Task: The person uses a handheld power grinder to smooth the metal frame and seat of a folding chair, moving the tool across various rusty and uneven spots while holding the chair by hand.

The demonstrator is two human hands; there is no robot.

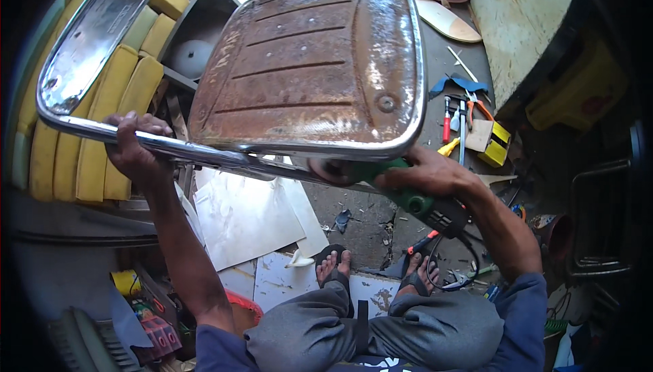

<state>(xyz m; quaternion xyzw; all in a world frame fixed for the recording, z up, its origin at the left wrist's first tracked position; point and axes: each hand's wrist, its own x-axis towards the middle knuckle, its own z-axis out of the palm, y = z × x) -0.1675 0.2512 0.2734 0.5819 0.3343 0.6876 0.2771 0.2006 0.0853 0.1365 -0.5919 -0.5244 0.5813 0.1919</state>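
Just above and between the person's two hands is a chrome-framed chair [299, 59], its rust-brown seat pan facing the camera. The pan shows four long pressed grooves and, on its right side, two round fittings. Beyond the left hand [139, 146], one polished panel [88, 49] within the frame's loop bears a short line of small lettering. That hand is wrapped around one chrome tube [182, 149] below the pan's near edge.

Outward from the left grip stand at least four yellow cushions [95, 151], packed side by side. Below and between the hands, at least two pale sheets [248, 219] overlap on the floor.

The right hand [432, 173] is closed around one green angle grinder [416, 200]. Leftward from that grip, its single disc [326, 171] sits by the tube under the pan's edge; whether they touch cannot be told. One black cord [439, 263] loops below the same hand.

Beyond the right grip lie one yellow-and-black box [496, 146], one pair of orange-handled pliers [481, 109] and one red-handled tool [447, 126]. Two sandalled feet [335, 266] rest below both hands.
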